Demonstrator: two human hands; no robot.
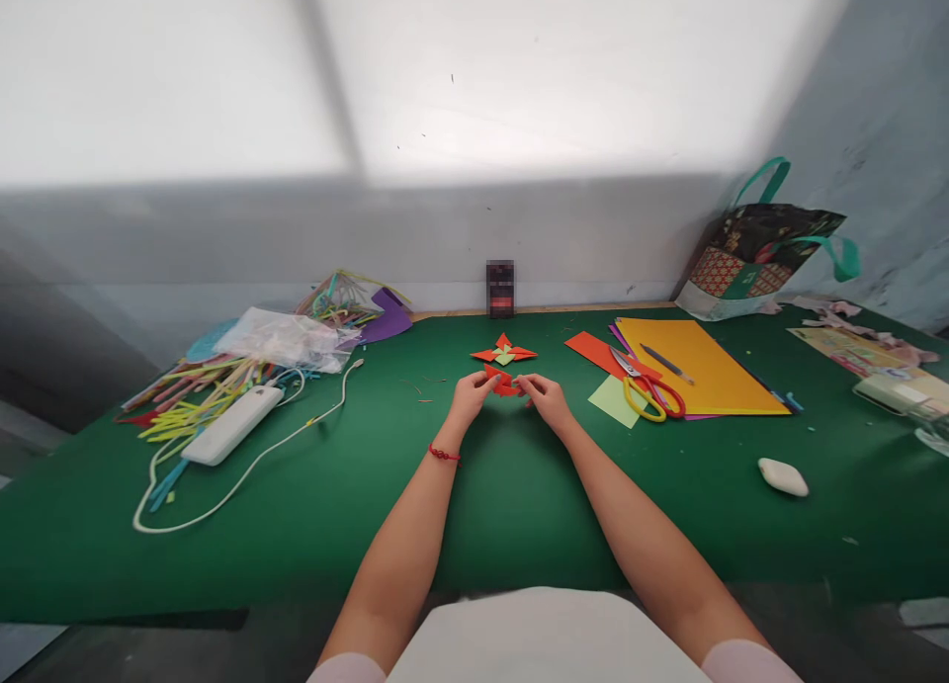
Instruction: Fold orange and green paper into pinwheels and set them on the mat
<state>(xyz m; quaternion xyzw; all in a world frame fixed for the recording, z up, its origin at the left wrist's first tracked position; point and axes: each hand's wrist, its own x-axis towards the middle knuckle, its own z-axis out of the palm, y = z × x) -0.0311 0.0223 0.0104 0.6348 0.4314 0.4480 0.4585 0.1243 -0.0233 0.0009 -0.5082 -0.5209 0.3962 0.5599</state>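
Between my two hands is a small piece of folded red paper (505, 383), held low over the green table. My left hand (473, 394) pinches its left side, with a red bracelet (445, 454) on that wrist. Fingers of my right hand (542, 396) close on its right side. Just beyond my fingertips lies a pointed, star-like folded paper shape (504, 351), orange-red with a light green centre. To the right of my right hand are a light green paper square (615, 400), a red paper strip (593, 349) and scissors (647, 390) with yellow and red handles.
Yellow paper sheets (712, 367) with a pen (665, 363) lie right, near a white mouse-like object (783, 476). Left are a white power bank (233, 424) with its cable, paper strips and a plastic bag (286, 337). A phone (500, 290) leans at the wall; a patterned bag (763, 263) stands back right.
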